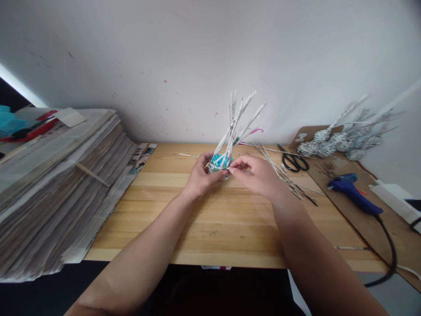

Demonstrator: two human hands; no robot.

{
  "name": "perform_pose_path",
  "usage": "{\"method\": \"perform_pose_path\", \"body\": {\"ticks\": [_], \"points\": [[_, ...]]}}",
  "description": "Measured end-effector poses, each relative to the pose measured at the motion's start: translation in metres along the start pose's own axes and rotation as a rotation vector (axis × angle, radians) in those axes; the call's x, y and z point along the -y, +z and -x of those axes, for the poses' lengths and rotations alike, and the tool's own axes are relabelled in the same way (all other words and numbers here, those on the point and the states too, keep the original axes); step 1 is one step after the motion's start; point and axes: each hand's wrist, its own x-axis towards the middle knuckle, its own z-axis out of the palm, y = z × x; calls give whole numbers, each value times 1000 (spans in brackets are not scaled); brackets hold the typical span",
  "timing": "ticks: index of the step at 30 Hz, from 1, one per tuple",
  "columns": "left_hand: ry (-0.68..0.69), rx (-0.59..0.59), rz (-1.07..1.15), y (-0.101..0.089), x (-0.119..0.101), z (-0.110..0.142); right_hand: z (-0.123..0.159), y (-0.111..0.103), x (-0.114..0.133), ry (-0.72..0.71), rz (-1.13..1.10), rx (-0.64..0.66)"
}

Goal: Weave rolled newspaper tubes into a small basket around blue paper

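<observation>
A small basket of rolled newspaper [215, 167] with a bright blue filling [217, 159] stands upright on the wooden table [217, 224]. Its long pale paper rods [232, 127] rise and gather above the base before fanning out. My left hand [202, 174] wraps round the basket's left side, its thumb across the front. At the front right, my right hand [253, 172] pinches a paper strip against the rim with thumb and forefinger. Between the rods behind, a pink hooked tool [257, 130] partly shows. The basket's far side is hidden.
Loose paper rods [286, 177] lie right of my hand, near black scissors [292, 161]. Farther right are a blue glue gun [357, 193] with its cord and several finished paper pieces [338, 142]. A tall newspaper stack [62, 188] fills the left; a wall stands behind.
</observation>
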Motion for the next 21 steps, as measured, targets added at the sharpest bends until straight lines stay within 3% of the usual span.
{"method": "perform_pose_path", "body": {"ticks": [12,21], "points": [[4,24,29,1,3,0,0,4,3,-27,199,-12],[-18,7,39,0,2,-1,-3,0,-7,-17,0,41]]}}
